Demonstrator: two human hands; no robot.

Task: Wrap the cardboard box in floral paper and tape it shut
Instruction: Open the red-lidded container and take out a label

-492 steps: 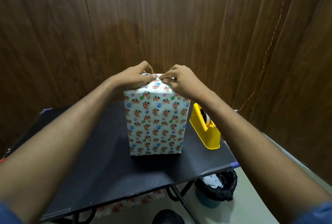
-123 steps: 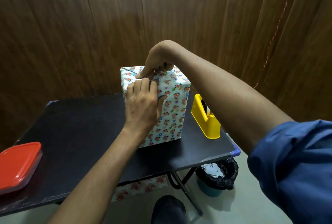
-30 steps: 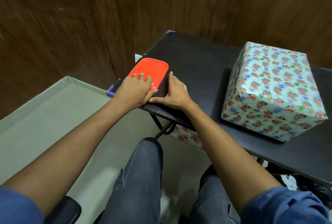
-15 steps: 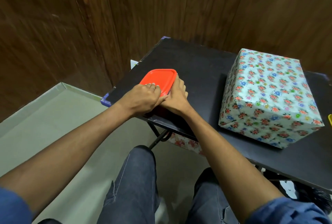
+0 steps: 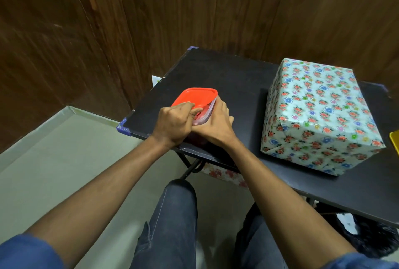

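The cardboard box (image 5: 319, 113), fully covered in floral paper, lies on its side on the right part of the black table (image 5: 218, 74). Both my hands are away from it, at a clear plastic container (image 5: 205, 115) near the table's front left corner. My left hand (image 5: 174, 124) grips the near edge of the red lid (image 5: 195, 96) and has that edge lifted off the container. My right hand (image 5: 216, 126) holds the container's right side. Something red shows inside through the gap.
A yellow tape dispenser (image 5: 395, 141) peeks in at the right edge. Floral paper (image 5: 224, 175) lies under the table. A black bin bag (image 5: 371, 240) sits on the floor at the lower right. Wood panelling backs the table. My knees are below the table's edge.
The red lid lay flat under my hands before; now its near edge is lifted by my left hand, and my right hand has wrapped around the container's side.
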